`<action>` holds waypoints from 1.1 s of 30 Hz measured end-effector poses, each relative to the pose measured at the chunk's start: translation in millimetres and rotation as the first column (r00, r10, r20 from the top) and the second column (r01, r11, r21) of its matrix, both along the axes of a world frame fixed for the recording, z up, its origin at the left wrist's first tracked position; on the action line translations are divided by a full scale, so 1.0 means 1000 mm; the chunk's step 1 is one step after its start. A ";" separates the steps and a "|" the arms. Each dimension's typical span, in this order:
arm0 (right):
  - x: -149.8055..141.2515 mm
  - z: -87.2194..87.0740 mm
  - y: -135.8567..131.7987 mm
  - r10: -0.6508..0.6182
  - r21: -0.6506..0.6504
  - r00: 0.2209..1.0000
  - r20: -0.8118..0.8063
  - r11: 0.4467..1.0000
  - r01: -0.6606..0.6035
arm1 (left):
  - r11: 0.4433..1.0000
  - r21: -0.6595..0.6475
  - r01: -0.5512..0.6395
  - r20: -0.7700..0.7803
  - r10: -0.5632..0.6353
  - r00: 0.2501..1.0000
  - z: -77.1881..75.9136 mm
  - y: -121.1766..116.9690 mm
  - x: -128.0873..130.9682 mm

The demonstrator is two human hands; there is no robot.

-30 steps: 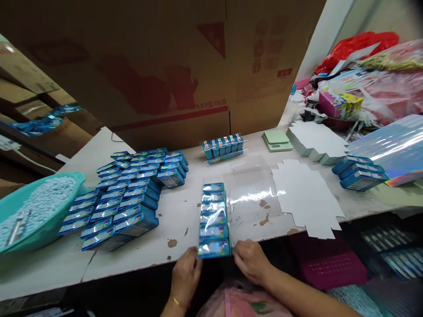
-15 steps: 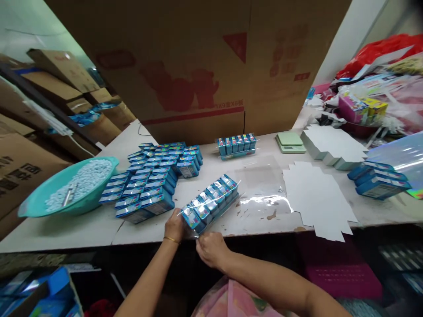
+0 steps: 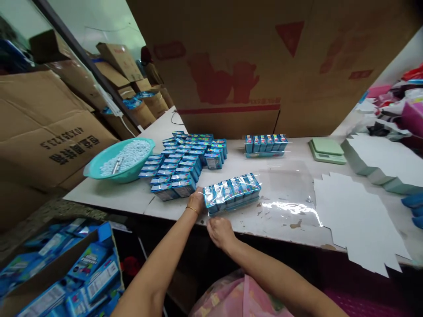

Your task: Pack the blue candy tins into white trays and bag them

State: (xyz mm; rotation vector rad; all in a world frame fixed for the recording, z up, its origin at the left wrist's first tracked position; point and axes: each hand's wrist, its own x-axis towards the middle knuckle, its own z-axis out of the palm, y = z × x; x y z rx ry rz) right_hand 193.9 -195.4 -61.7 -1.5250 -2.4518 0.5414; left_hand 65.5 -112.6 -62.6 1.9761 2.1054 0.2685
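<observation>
A row of small blue boxes in clear plastic film (image 3: 232, 193) lies slantwise near the table's front edge. My left hand (image 3: 197, 200) is closed at the left end of this pack, its fingertips partly hidden by the film. Just below the same end, my right hand (image 3: 220, 231) makes a fist, thumb and fingers pinched at the film's lower corner. A similar film-wrapped row of boxes (image 3: 266, 145) stands farther back. Left of the pack, many loose blue boxes (image 3: 180, 165) stand in close rows.
A turquoise basin (image 3: 94, 165) of pale blue pellets with a metal scoop sits at left. Clear film sheets (image 3: 284, 189), flat white card blanks (image 3: 357, 215) and a green scale (image 3: 327, 149) lie to the right. A large carton (image 3: 231, 66) stands behind. Lower left, a carton holds blue packets (image 3: 89, 259).
The view has swung left, bringing more of the lower-left carton into sight. The pack has turned to lie closer to parallel with the table edge. Both hands stay at its left end.
</observation>
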 end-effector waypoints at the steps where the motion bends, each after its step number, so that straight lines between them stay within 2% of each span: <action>1: 0.001 0.000 -0.001 0.005 -0.005 1.000 -0.018 1.000 -0.006 | 1.000 0.019 -0.017 0.014 0.017 1.000 0.000 -0.001 0.000; 3: 0.011 0.005 -0.005 0.033 -0.003 0.994 -0.108 0.999 -0.034 | 0.995 0.070 -0.075 0.038 0.073 0.997 -0.003 -0.006 0.001; 5: 0.034 0.015 -0.007 0.031 0.038 0.955 -0.296 0.999 -0.021 | 0.978 0.125 -0.167 0.057 0.161 0.985 -0.008 -0.017 0.004; 7: 0.070 0.028 -0.001 -0.041 0.114 0.847 -0.530 0.986 0.119 | 0.952 0.192 -0.239 0.124 0.218 0.968 -0.017 -0.031 0.008; 9: 0.109 0.042 0.017 -0.145 0.179 0.721 -0.678 0.918 0.353 | 0.943 0.244 -0.226 0.229 0.170 0.958 -0.026 -0.043 0.010; 11: 0.142 0.051 0.042 -0.250 0.181 0.662 -0.707 0.841 0.511 | 0.950 0.253 -0.185 0.362 0.084 0.928 -0.028 -0.050 0.009; 13: 0.164 0.055 0.069 -0.352 0.087 0.647 -0.677 0.834 0.545 | 0.945 0.212 -0.249 0.541 0.099 0.835 -0.023 -0.051 0.006; 16: 0.173 0.054 0.098 -0.470 -0.198 0.645 -0.603 0.871 0.450 | 0.903 0.045 -0.427 0.814 0.214 0.539 0.000 -0.048 0.000; 17: 0.172 0.053 0.105 -0.498 -0.293 0.631 -0.595 0.865 0.407 | 0.908 -0.015 -0.418 0.854 0.229 0.467 0.009 -0.047 0.000; 18: 0.170 0.053 0.110 -0.521 -0.366 0.606 -0.601 0.853 0.372 | 0.923 -0.061 -0.381 0.875 0.233 0.424 0.018 -0.046 -0.001; 20: 0.165 0.055 0.116 -0.543 -0.437 0.529 -0.652 0.839 0.324 | 0.948 -0.106 -0.299 0.887 0.226 0.402 0.035 -0.045 0.000; 22: 0.161 0.061 0.121 -0.533 -0.440 0.467 -0.706 0.846 0.300 | 0.956 -0.099 -0.278 0.887 0.211 0.410 0.049 -0.041 0.001; 25: 0.163 0.075 0.132 -0.533 -0.451 0.430 -0.729 0.846 0.285 | 0.961 -0.043 -0.273 0.886 0.163 0.434 0.068 -0.022 0.005; 28: 0.179 0.098 0.154 -0.516 -0.417 0.392 -0.761 0.853 0.314 | 0.973 0.017 -0.230 0.891 0.090 0.445 0.092 0.015 0.017; 31: 0.208 0.128 0.186 -0.449 -0.307 0.387 -0.806 0.875 0.375 | 0.978 0.057 -0.202 0.914 0.031 0.404 0.123 0.068 0.041; 33: 0.229 0.148 0.210 -0.425 -0.233 0.400 -0.812 0.864 0.446 | 0.979 0.085 -0.187 0.919 -0.005 0.393 0.143 0.107 0.062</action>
